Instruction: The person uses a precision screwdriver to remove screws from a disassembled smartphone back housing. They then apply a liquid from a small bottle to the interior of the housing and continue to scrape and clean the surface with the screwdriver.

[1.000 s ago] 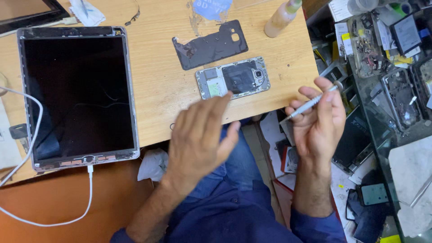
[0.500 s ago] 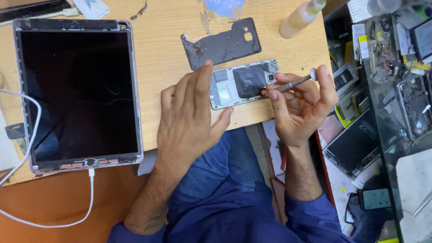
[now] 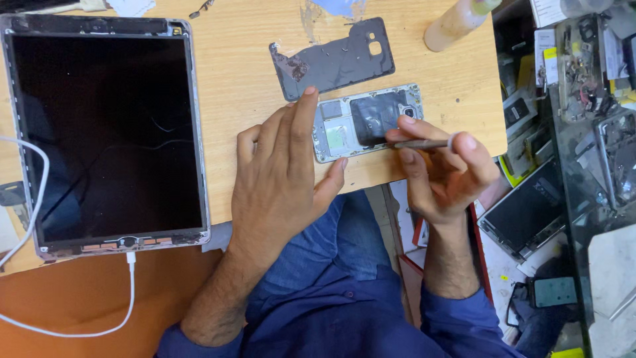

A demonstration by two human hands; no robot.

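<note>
An opened phone (image 3: 358, 122) with its back removed lies on the wooden table (image 3: 238, 73) near the front edge. My left hand (image 3: 281, 172) rests flat beside it, fingertips pressing its left end. My right hand (image 3: 444, 169) grips a thin metal tool (image 3: 421, 143) whose tip touches the phone's right side. The phone's dark back cover (image 3: 334, 59) lies just beyond, detached.
A large tablet (image 3: 109, 132) with a cracked dark screen fills the table's left, a white cable (image 3: 129, 292) plugged into its near edge. A beige bottle (image 3: 457, 23) lies at the back right. Shelves with electronic parts (image 3: 583, 86) and a second tablet (image 3: 523, 209) stand to the right.
Both hands have come forward from my lap onto the phone. The left now pins it and the right has brought the tool's tip down to it.
</note>
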